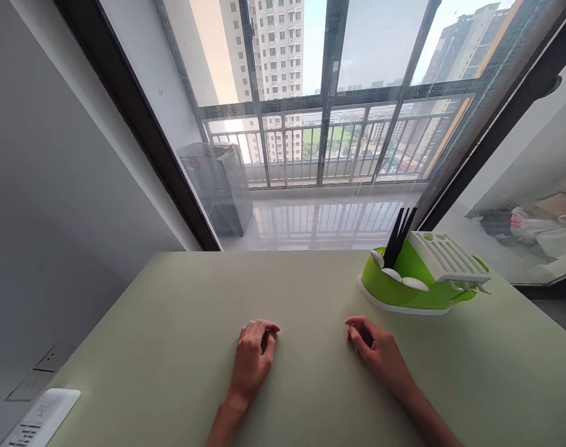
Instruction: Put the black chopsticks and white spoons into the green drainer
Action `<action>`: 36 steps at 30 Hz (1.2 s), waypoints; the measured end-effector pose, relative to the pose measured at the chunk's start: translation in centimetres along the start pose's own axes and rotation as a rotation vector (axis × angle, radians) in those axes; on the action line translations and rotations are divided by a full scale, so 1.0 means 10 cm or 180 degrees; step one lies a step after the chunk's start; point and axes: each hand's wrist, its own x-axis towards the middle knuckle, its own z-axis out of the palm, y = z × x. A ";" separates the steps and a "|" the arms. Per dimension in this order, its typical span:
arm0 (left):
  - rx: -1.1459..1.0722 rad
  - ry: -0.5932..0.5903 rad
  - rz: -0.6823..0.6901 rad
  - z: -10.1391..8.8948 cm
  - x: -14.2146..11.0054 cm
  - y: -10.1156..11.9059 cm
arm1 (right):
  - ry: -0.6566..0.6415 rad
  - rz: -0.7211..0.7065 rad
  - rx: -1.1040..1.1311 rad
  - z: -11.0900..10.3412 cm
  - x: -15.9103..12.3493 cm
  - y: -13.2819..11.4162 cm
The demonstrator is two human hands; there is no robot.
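Note:
My left hand (pixel 253 352) rests on the pale green table (pixel 180 335), its fingers loosely curled and the thumb close to the forefinger. No object shows in it. To the right lies my right hand (pixel 373 344), likewise curled, thumb and forefinger nearly meeting with nothing seen between them. The hands are well apart. Just beyond my right hand, not touching it, stands a green and white cutlery caddy (pixel 404 295). Black chopsticks (pixel 398 239) stand upright in it, beside several white spoons (pixel 414 284). A slotted white rack (pixel 450 254) forms its right part.
At the table's lower left corner is a white device or power strip (pixel 47 413), partly cut off. A wall socket (pixel 54 358) is beside it. Glass doors stand past the far edge, with a grey cabinet (pixel 220 186) and a railing (pixel 343 146) outside. Bags (pixel 553 233) lie at far right.

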 end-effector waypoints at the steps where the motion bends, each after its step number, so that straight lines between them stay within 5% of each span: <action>1: -0.0002 0.0002 -0.0001 0.00 0.00 0.00 | 0.0008 -0.0003 0.0014 0.00 0.00 0.00; 21: -0.0022 0.0022 0.0012 -0.01 0.00 0.00 | 0.0172 0.0119 0.0442 -0.01 0.02 -0.03; 30: -0.0005 0.0030 0.0018 -0.02 -0.01 0.02 | 0.1984 0.0393 0.1237 -0.30 0.15 0.23; 36: 0.0026 0.0076 0.0057 -0.02 -0.01 0.02 | 0.3064 0.0656 0.0679 -0.69 0.18 0.53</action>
